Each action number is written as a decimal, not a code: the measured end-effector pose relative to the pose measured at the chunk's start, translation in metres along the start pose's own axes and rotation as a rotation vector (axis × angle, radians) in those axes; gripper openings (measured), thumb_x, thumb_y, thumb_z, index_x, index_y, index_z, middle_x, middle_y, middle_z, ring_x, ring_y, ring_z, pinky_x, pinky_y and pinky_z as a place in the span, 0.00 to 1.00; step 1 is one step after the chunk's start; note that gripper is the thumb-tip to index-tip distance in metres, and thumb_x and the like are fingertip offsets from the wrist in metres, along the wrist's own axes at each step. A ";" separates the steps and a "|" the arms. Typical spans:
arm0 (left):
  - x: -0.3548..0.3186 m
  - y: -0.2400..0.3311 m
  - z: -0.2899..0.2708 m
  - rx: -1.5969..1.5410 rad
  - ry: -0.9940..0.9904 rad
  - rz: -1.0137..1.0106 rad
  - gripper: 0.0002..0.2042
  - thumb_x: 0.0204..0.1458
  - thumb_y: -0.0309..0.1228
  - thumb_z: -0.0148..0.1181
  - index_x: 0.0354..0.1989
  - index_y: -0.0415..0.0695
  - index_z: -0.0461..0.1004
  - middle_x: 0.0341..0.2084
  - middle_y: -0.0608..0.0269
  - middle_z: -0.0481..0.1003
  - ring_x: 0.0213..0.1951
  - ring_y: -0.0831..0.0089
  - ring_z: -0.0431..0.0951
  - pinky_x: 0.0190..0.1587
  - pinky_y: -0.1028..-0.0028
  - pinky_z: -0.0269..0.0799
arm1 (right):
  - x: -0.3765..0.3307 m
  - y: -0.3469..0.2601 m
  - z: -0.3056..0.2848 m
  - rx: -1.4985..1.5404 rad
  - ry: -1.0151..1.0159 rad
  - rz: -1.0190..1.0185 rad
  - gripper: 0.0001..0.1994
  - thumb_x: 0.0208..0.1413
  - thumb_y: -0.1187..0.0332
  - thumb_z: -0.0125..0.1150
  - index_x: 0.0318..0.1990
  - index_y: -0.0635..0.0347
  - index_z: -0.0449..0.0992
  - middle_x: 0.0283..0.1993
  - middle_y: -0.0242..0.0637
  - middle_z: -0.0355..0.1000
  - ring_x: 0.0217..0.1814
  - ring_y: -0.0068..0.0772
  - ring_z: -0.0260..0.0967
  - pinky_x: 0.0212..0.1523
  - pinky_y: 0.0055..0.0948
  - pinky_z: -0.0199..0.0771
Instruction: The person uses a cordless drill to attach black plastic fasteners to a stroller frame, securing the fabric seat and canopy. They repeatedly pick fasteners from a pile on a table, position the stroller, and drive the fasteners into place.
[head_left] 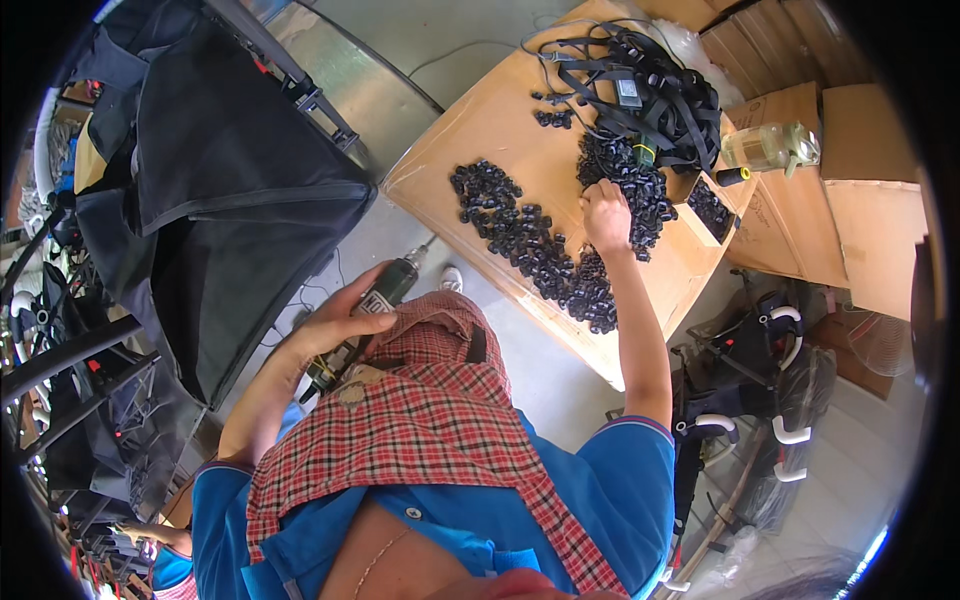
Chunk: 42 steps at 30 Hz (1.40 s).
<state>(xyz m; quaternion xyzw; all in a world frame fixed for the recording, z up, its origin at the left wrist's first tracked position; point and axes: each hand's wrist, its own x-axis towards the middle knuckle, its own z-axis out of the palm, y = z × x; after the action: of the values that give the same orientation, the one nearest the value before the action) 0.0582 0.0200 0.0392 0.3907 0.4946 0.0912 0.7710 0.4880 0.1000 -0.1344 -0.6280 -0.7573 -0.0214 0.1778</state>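
My left hand [335, 322] grips a dark powered screwdriver [380, 300], its tip pointing up and right, just above my lap and the red checked apron [430, 400]. My right hand [607, 215] reaches forward onto a large cardboard box [480, 125] and rests in a pile of small black plastic parts [530, 245], fingers curled down into them. Whether it holds a part is hidden. More of these parts [630, 175] lie heaped just past the hand.
A tangle of black straps and cables [650, 85] lies at the box's far end, beside a clear bottle [765, 148] and a small carton of parts [712, 208]. Black fabric on a frame [230, 190] stands left. More frames [760, 370] sit right.
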 end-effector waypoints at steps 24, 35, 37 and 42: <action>0.028 0.047 0.067 0.048 -0.300 0.165 0.47 0.44 0.36 0.71 0.71 0.44 0.46 0.32 0.64 0.71 0.25 0.79 0.73 0.27 0.79 0.68 | -0.028 -0.110 -0.079 2.146 -0.264 0.673 0.12 0.60 0.68 0.58 0.43 0.71 0.75 0.38 0.49 0.77 0.36 0.37 0.79 0.38 0.31 0.83; 0.030 0.037 0.066 0.062 -0.324 0.222 0.47 0.45 0.37 0.67 0.72 0.46 0.45 0.28 0.65 0.71 0.22 0.76 0.72 0.27 0.75 0.67 | -0.039 -0.102 -0.077 1.934 -0.283 0.610 0.13 0.58 0.64 0.63 0.37 0.68 0.77 0.30 0.43 0.77 0.29 0.31 0.77 0.32 0.27 0.80; 0.026 0.042 0.065 0.011 -0.342 0.205 0.47 0.45 0.37 0.66 0.72 0.46 0.44 0.25 0.64 0.71 0.21 0.75 0.72 0.27 0.75 0.67 | -0.035 -0.091 -0.082 1.750 -0.156 0.604 0.12 0.58 0.65 0.63 0.36 0.67 0.77 0.31 0.41 0.78 0.30 0.30 0.77 0.30 0.26 0.78; 0.018 0.047 0.061 -0.025 -0.344 0.196 0.47 0.44 0.35 0.65 0.72 0.47 0.42 0.22 0.64 0.70 0.20 0.75 0.72 0.26 0.76 0.66 | -0.057 -0.003 -0.039 0.348 0.085 0.338 0.07 0.48 0.77 0.65 0.36 0.63 0.77 0.32 0.42 0.73 0.31 0.41 0.74 0.32 0.35 0.74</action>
<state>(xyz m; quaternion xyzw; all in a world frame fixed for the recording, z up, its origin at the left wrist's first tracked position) 0.1296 0.0299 0.0721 0.4372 0.3141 0.1040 0.8363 0.5026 0.0356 -0.1145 -0.7044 -0.6255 0.1131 0.3160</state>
